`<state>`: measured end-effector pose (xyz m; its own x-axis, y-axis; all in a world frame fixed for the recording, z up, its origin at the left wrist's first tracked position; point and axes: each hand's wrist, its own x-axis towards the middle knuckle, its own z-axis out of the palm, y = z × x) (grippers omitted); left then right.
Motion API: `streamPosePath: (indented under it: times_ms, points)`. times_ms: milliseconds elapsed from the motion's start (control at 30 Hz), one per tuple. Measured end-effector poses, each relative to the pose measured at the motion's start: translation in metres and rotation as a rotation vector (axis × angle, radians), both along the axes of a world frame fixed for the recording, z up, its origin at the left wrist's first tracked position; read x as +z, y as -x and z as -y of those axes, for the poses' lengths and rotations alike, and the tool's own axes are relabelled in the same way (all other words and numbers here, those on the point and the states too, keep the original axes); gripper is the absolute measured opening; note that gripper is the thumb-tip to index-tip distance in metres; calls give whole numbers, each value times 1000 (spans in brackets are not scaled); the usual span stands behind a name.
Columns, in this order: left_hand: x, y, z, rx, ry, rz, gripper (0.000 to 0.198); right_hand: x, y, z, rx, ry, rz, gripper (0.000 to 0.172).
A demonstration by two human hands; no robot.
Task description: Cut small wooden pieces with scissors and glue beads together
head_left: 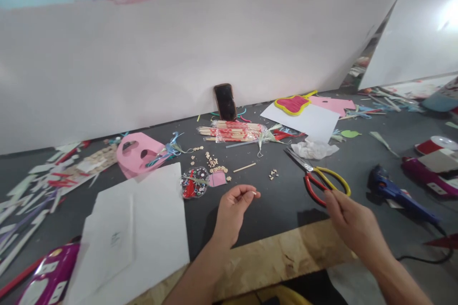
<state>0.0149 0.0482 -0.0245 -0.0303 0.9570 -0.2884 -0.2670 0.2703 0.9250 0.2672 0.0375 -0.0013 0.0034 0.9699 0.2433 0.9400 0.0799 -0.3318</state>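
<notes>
One pinch, one grip, over a dark grey worktop (279, 205)

From my end of the feed, I have the left hand (234, 209) closed to a narrow pinch, thumb and forefinger on a tiny white piece (255, 193); I judge that something so small leaves room for fingertips only. It is held near the middle of the worktop. Off to the right, the right hand (345, 209) is closed at the near end of a pair of metal scissors (308, 168) with one red and one yellow loop handle. I read that as a carrying or steadying hold, since I make out no finger through the loops; whether the scissors are lifted, I cannot tell. Their blades point far and left, beside a soft, crumpled white tissue (315, 149).

Between the hands, a few small pale bits (274, 172) lie loose on the far side, probably kept within easy reach. A slim, straight wooden stick (244, 167) lies left of them, and crumbly beige pieces (213, 161) scatter farther left. Beyond, red-printed clear plastic wraps a bundle of thin sticks (234, 132), likely to keep them together. A glossy black phone (225, 101) leans on the smooth white board (161, 57), presumably so it stays upright
</notes>
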Motion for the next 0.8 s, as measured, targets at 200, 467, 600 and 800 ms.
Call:
streamPosePath:
  times_ms: [200, 467, 600, 800]
  points:
    - [-6, 0, -2, 5, 11, 60, 23, 9, -58, 36, -233, 63, -104, 34]
    - [-4, 0, -1, -4, -29, -70, 23, -18, -109, 50, 2, -34, 24, 32]
    - [-3, -2, 1, -41, -52, -199, 24, -10, -67, 16, 111, 10, 10, 26]
    - [-3, -2, -1, -103, -223, -564, 22, -18, -28, -49, 122, 23, 227, 28]
